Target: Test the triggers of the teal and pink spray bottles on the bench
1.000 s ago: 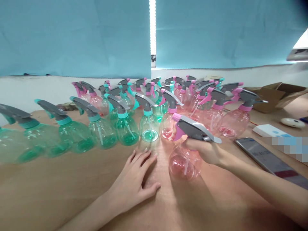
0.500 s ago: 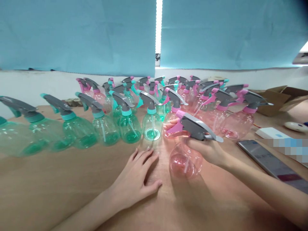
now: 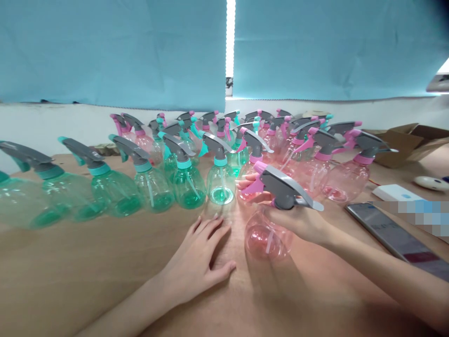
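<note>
A pink spray bottle (image 3: 267,241) with a grey head and pink trigger is gripped around its neck by my right hand (image 3: 294,219). The bottle tilts slightly, and I cannot tell whether its base touches the table. My left hand (image 3: 203,260) lies flat on the wooden table (image 3: 115,262), fingers spread, holding nothing. Just beyond its fingertips stands a clear green spray bottle (image 3: 220,182), beside another green spray bottle (image 3: 189,187). Behind the held bottle is a further pink spray bottle (image 3: 255,161), partly hidden by my right fingers.
Several green bottles (image 3: 119,189) line the left side; more pink ones (image 3: 345,178) stand at right, with mixed rows behind. Right of my arm lie a phone (image 3: 389,229), a small white box (image 3: 396,193) and a white mouse (image 3: 430,183). An open cardboard box (image 3: 403,145) sits at the far right.
The held bottle and my right hand have shifted very slightly left and down. My left hand and the standing bottles stay in place.
</note>
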A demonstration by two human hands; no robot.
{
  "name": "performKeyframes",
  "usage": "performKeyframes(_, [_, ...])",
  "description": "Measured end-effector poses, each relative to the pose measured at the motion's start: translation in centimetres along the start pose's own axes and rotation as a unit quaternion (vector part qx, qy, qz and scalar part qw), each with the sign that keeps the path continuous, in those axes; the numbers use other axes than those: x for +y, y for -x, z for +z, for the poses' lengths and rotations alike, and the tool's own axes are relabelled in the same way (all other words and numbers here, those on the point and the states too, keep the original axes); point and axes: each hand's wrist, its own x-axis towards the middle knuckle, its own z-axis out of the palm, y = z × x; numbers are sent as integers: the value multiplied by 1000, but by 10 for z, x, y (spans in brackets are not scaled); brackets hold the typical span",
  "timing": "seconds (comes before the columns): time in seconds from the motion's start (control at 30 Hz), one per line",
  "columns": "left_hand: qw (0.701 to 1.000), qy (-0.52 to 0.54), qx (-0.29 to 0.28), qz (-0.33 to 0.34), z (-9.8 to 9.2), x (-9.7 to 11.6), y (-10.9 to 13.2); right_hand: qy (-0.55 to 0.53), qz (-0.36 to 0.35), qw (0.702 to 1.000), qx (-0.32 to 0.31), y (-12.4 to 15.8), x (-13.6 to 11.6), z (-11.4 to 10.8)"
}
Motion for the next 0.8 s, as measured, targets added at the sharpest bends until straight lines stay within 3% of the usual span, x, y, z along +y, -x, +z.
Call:
performKeyframes(0.13, [1000,2,4,0,0,0,1,10,21,1000,-2,3,-2,3])
performKeyframes(0.37, [1000,0,3,1,1,0,1,10,-1,1000,-20,5,-3,1])
performKeyframes(0.67, [1000,4,7,8,1,-1,1,11,-40,992,-123,16,-8,2])
performKeyframes(0.8, [1000,3,7,12,1,-1,0,1,-4,986,-165,22,-11,-2])
